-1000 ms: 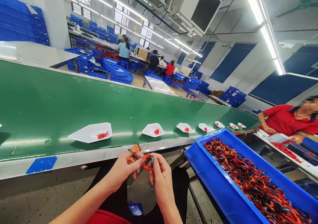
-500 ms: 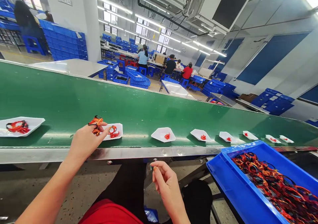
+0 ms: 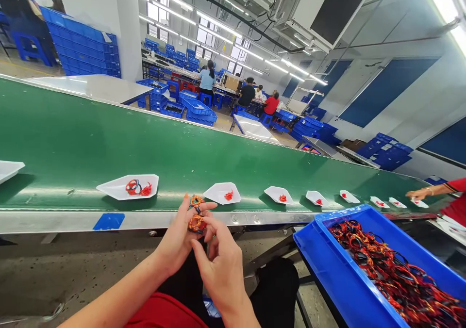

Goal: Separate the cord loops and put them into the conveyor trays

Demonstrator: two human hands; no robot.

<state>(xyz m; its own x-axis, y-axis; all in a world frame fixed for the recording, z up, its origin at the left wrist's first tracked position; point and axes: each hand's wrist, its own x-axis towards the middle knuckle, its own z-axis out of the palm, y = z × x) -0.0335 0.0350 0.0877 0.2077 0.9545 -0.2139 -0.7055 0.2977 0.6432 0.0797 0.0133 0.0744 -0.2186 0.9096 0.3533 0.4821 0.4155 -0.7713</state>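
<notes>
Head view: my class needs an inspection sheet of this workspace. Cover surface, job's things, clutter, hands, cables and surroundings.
Surface: green conveyor belt with a metal rail along its near edge.
Job's things: white trays in a row on the belt; small red pieces in several. Blue bin of looped cords to the right.
Clutter: blue patch on the rail.
Hands: left hand holds cord bundles; right hand has its fingertips at the lower one, grip unclear.
Cables: nothing seen on the belt.
Surroundings: stacked blue crates, seated people, a co-worker's hand by a tray at far right.
</notes>
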